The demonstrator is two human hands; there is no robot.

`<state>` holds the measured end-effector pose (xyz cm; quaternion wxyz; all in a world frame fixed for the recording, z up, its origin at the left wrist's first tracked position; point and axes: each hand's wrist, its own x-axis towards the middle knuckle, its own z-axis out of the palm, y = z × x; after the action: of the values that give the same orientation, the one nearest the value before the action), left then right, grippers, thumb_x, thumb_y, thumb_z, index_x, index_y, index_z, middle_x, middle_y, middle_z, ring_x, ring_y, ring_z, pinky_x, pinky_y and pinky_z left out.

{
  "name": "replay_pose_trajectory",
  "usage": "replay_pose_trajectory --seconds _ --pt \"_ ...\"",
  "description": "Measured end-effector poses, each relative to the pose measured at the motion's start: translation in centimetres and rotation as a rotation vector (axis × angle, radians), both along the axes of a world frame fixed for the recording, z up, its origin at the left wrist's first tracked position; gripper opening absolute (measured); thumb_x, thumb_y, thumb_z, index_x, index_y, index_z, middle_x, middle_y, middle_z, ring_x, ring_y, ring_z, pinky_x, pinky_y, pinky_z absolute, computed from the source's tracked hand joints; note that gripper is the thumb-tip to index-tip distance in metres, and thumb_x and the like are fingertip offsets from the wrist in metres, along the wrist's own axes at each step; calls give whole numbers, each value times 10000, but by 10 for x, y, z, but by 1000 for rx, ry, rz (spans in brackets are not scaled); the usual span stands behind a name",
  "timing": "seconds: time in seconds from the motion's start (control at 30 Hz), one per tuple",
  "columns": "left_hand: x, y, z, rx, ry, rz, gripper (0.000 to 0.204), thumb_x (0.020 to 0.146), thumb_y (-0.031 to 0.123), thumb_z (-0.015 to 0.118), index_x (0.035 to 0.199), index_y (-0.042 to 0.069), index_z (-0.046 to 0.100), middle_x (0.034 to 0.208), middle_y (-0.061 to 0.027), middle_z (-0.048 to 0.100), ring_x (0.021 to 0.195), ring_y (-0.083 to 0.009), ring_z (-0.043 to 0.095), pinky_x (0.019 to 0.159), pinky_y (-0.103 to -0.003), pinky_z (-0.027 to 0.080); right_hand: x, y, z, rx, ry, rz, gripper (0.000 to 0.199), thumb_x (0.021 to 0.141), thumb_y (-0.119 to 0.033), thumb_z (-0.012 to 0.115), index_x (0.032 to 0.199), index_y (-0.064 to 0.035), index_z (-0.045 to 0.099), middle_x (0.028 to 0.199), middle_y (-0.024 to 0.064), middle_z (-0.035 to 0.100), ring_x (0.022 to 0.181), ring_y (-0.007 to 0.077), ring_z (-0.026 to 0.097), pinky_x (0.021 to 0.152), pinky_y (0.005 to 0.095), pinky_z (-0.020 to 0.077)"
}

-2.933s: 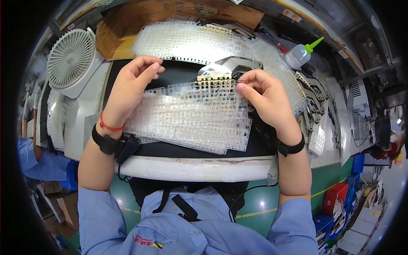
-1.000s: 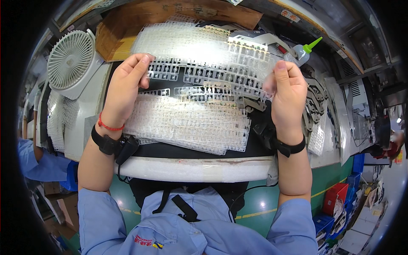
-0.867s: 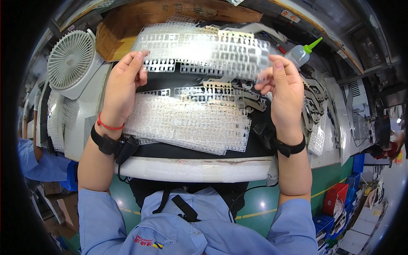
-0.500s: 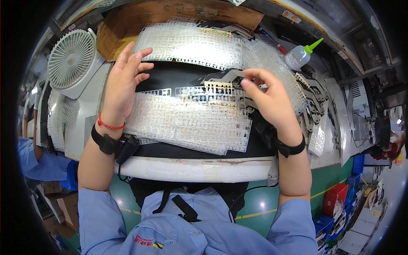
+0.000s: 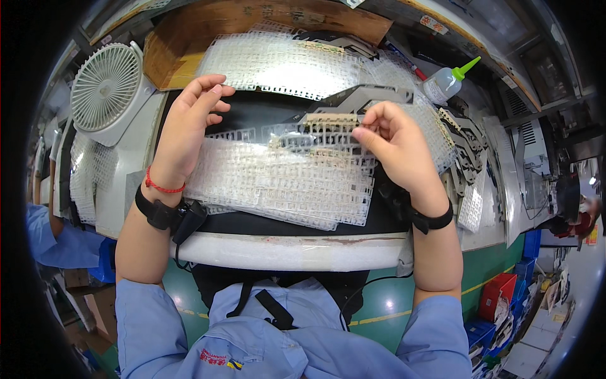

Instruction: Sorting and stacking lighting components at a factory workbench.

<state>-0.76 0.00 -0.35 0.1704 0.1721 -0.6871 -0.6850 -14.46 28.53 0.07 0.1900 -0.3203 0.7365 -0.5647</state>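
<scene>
Clear plastic lattice sheets, pierced with rows of small rectangular openings, lie stacked on the black mat of the bench straight ahead of the person. On top of the stack sits a beige slotted strip. The right hand has its grip nearly closed, thumb and forefinger pinched on the right end of a thin lattice piece beside that strip. The left hand hovers half open over the stack's left end, fingers loosely curled and holding nothing. More lattice sheets lie further back, near a white round fan and a green-tipped squeeze bottle.
</scene>
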Motion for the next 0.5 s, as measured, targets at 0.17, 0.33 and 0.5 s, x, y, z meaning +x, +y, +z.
replay_pose_trajectory --seconds 0.17,0.33,0.5 --pt "1 1 0 30 -45 -17 299 1000 255 485 1212 53 549 976 -4 631 811 -45 558 757 -203 431 3 1 15 -149 -149 -108 108 914 -50 615 979 -30 530 828 34 618 654 74 604 559 184 456" --pt "1 1 -2 19 -12 -60 243 999 247 495 1133 62 577 809 50 574 705 -24 498 694 -193 405 3 1 17 -262 -137 -198 142 934 -82 599 1031 -9 525 861 63 638 660 91 619 560 193 482" --pt "1 -2 -6 36 38 -75 140 986 201 530 990 78 598 771 91 520 672 7 440 629 -161 353 4 1 19 -319 -143 -223 176 940 -90 596 1072 -7 515 872 71 637 659 91 614 557 192 485"
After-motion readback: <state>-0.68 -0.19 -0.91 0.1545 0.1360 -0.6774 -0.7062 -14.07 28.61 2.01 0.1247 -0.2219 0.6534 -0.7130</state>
